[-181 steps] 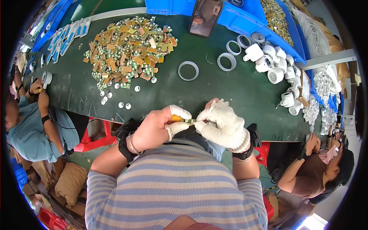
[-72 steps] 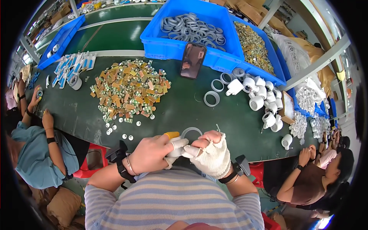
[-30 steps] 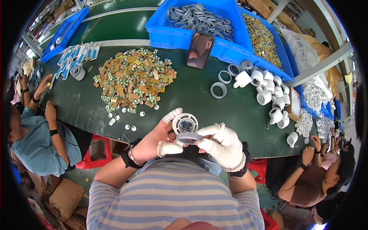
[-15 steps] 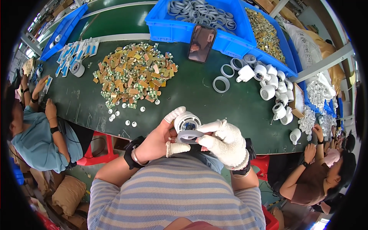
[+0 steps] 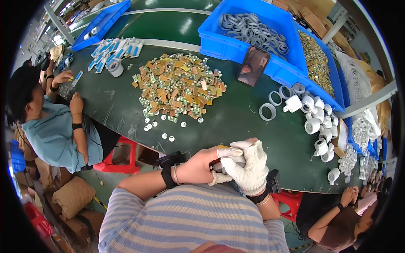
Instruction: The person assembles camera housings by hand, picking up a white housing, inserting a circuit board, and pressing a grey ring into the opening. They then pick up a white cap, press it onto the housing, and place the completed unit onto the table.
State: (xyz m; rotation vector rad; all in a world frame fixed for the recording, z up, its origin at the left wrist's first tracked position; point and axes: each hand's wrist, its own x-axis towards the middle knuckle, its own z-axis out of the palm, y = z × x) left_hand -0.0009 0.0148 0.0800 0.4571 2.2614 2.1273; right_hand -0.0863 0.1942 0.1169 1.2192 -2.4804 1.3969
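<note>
At table edge, close to the chest, left hand [image 5: 198, 165] (bare, taped fingertips) and gloved right hand [image 5: 249, 168] pinch together around a small pale part [image 5: 219, 168], mostly hidden between them. Grip clamped for control; brown parts pile [image 5: 177, 86] sits within reach.

held part: mostly buried between the left hand [image 5: 198, 166] and gloved right hand [image 5: 249, 168], can't tell what it is
small white bits on the bench [image 5: 236, 122]: too tiny to identify
far blue bin [image 5: 101, 21]: cut off by the rim
</note>
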